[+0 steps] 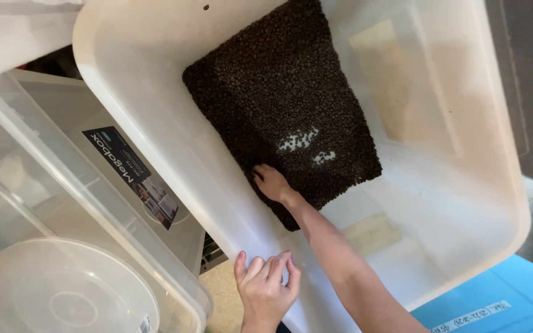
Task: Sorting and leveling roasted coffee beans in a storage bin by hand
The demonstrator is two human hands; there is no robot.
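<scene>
1. You are reaching your right hand (272, 183) down into the big white tub (155, 132), and its arm is crossing the near rim of the tub.
2. Your right hand is resting on the dark brown pellets (279, 92), near the lower edge of that layer. The fingers are lying close together and slightly bent, touching the pellets; I cannot tell if they are pinching any of them.
3. The pellets are lying in a rough rectangle on the floor of the tub, more toward the left wall. Just to the right of your hand, two small bare spots (306, 145) are showing the white floor through the pellets.
4. Your left hand (266, 287) is holding the near rim of the tub. The fingers are curled over the edge and sitting side by side, with the thumb apart on the left.
5. The right part of the tub floor is staying bare, with pale tan marks showing through the plastic.
6. On the left, a clear plastic box (44, 185) with a dark label (134, 176) is standing just beside the tub, and a round clear lid (69, 290) is lying in front of it.
7. At the lower right, a blue surface (507, 302) is showing under the corner of the tub
</scene>
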